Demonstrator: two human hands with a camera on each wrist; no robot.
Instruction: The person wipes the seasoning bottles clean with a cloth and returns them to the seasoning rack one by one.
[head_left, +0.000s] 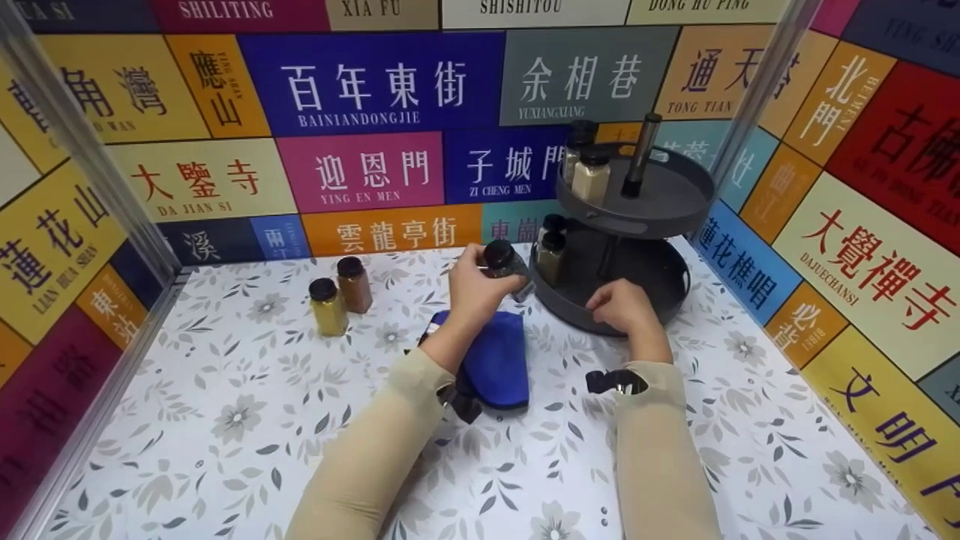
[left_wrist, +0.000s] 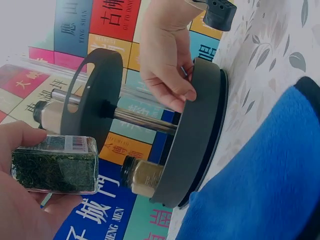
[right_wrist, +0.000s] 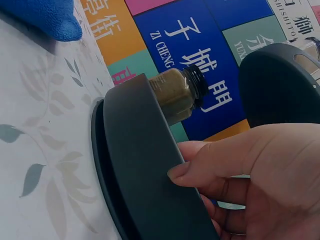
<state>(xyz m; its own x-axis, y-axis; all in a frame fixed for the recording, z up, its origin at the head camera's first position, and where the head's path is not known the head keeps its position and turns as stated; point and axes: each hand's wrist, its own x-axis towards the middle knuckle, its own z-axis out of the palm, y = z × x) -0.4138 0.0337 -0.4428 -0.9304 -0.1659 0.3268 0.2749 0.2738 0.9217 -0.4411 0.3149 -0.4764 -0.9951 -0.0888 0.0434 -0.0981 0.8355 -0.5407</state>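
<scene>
In my left hand (head_left: 474, 291) I grip a square glass jar (left_wrist: 57, 167) of dried green herbs with a black lid. It is held tilted in the air, left of the two-tier dark grey turntable rack (head_left: 637, 214). My right hand (head_left: 628, 306) pinches the front rim of the rack's lower tray (right_wrist: 137, 155), thumb outside and fingers inside. Spice jars stand at the left on both tiers: an olive-brown jar (right_wrist: 172, 95) below with another behind it, and a pale jar (head_left: 590, 180) above beside a second one.
A yellow spice jar (head_left: 328, 311) and a reddish-brown jar (head_left: 354, 286) stand on the floral tablecloth at the left. A blue cloth (head_left: 499, 360) with dark edging lies under my left forearm. Sign-patterned walls (head_left: 367, 82) enclose the back and sides.
</scene>
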